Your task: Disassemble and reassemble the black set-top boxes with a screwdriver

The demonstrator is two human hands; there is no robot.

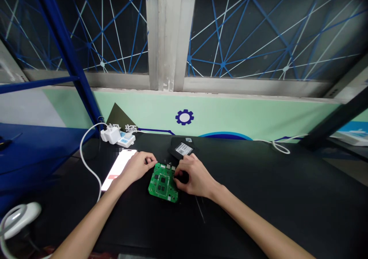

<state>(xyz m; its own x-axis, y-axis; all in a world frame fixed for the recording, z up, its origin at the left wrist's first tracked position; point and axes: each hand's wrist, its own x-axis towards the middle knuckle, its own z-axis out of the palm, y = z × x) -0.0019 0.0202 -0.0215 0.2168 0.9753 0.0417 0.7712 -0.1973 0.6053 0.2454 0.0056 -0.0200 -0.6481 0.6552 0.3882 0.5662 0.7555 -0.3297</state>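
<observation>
A green circuit board (162,184) with several dark chips and silver ports along its far edge lies on the black tabletop (258,213). My left hand (140,166) is closed, with its fingertips at the board's far left corner. Over the board's right side, my right hand (195,176) is closed in a pinch. Whatever its fingertips hold, if anything, is too small and dark to make out. Just beyond the board sits a black casing (172,150) with a white label (184,148). Thin, pale wire-like pieces (200,209) lie to the near right of the board.
A lit phone (122,163) lies partly under my left forearm. Behind it are a white power strip (126,139) and a plugged-in charger (110,135) with a looping white cable (83,155). A white rounded device (24,218) stands near left. Another cable (280,148) runs along the back wall.
</observation>
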